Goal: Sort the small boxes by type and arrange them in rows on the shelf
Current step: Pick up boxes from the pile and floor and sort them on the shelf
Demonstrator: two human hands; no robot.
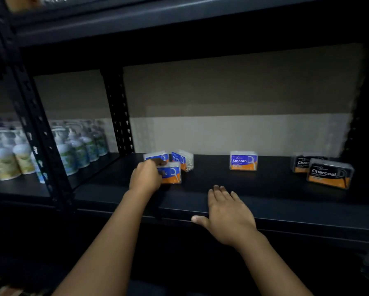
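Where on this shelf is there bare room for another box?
Bare shelf lies between the Smooth box and the Charcoal boxes, and between Smooth and the Round boxes. It is crowded by the left hand.

On the dark metal shelf, three clear plastic "Round" boxes cluster at the left, one before the other two. A clear plastic "Smooth" box stands mid-shelf. Two black "Charcoal" boxes sit at the right, one before the other. White pump bottles fill the bay further left.

Both forearms are bare to the frame edge, and the hands wear no gloves, rings or watch.
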